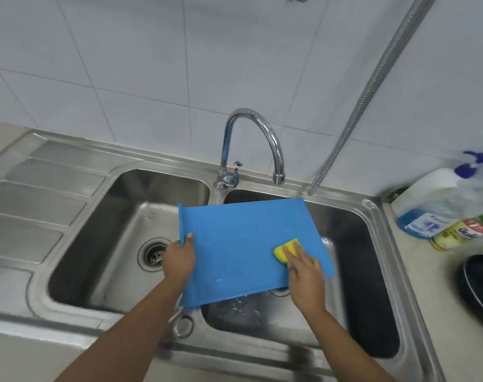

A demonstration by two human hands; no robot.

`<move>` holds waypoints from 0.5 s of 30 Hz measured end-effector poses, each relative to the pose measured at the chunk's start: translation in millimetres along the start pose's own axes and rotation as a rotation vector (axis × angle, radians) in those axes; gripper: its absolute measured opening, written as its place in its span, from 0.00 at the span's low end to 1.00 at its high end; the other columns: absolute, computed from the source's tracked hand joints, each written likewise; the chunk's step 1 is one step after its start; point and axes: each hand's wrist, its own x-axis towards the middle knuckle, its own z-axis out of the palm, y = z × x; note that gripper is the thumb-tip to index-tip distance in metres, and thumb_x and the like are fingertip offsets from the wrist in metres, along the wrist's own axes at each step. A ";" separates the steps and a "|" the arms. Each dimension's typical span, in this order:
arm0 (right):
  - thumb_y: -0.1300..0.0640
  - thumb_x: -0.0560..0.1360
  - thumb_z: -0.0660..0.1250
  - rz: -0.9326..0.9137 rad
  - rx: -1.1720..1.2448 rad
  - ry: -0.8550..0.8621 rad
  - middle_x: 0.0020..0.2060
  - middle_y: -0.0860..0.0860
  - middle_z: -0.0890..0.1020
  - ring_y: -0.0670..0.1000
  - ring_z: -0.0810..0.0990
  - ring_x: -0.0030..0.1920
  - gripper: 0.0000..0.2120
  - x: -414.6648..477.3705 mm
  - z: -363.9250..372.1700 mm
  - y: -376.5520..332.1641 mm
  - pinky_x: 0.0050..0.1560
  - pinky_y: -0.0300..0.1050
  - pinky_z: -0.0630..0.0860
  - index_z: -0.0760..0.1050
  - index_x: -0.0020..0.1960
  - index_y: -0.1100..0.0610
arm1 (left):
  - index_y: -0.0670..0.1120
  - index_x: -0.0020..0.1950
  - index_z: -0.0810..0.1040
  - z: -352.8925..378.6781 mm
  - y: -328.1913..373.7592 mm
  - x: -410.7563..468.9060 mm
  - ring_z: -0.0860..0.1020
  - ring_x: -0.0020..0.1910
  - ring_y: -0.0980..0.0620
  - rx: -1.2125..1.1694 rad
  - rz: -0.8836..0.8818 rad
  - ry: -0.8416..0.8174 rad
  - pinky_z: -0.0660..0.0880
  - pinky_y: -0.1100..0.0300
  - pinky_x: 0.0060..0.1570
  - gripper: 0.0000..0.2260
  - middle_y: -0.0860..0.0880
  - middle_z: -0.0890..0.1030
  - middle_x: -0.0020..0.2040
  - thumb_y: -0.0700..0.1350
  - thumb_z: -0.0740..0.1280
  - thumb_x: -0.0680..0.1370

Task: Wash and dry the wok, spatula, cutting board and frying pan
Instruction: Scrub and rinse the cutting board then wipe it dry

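A blue cutting board [234,244] is held tilted over the divider of a double steel sink [119,194], reaching mostly over the right basin. My left hand [179,257] grips its left edge, thumb on top. My right hand [303,274] presses a yellow sponge [285,248] against the board's right part, fingers lying over the sponge. A dark pan [480,288] sits at the right edge of the counter, partly cut off by the frame.
A curved chrome tap [251,139] rises behind the sink, spout over the right basin. A metal hose [372,86] hangs down the tiled wall. Detergent bottles [438,208] stand on the right counter. A ribbed drainboard [33,188] lies to the left.
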 end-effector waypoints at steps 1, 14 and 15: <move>0.64 0.76 0.65 0.075 0.012 0.034 0.70 0.47 0.72 0.59 0.73 0.57 0.20 -0.4 -8.1 6.1 0.57 0.54 0.74 0.79 0.63 0.46 | 0.44 0.35 0.71 3.8 1.9 -5.0 0.74 0.37 0.47 0.005 0.008 -0.010 0.70 0.54 0.42 0.20 0.47 0.74 0.36 0.55 0.58 0.82; 0.58 0.80 0.60 0.424 -0.230 0.165 0.73 0.52 0.67 0.63 0.70 0.61 0.19 72.4 -133.7 148.4 0.59 0.56 0.68 0.72 0.70 0.49 | 0.39 0.47 0.75 52.4 3.9 -53.5 0.76 0.45 0.40 -0.040 -0.010 -0.021 0.72 0.49 0.45 0.21 0.41 0.78 0.45 0.57 0.60 0.81; 0.57 0.80 0.60 0.425 -0.254 0.146 0.73 0.52 0.66 0.62 0.69 0.62 0.19 79.5 -136.8 158.5 0.60 0.56 0.68 0.71 0.70 0.49 | 0.38 0.48 0.75 54.5 3.4 -55.5 0.76 0.46 0.40 -0.033 -0.013 -0.006 0.71 0.49 0.45 0.21 0.41 0.77 0.45 0.57 0.60 0.81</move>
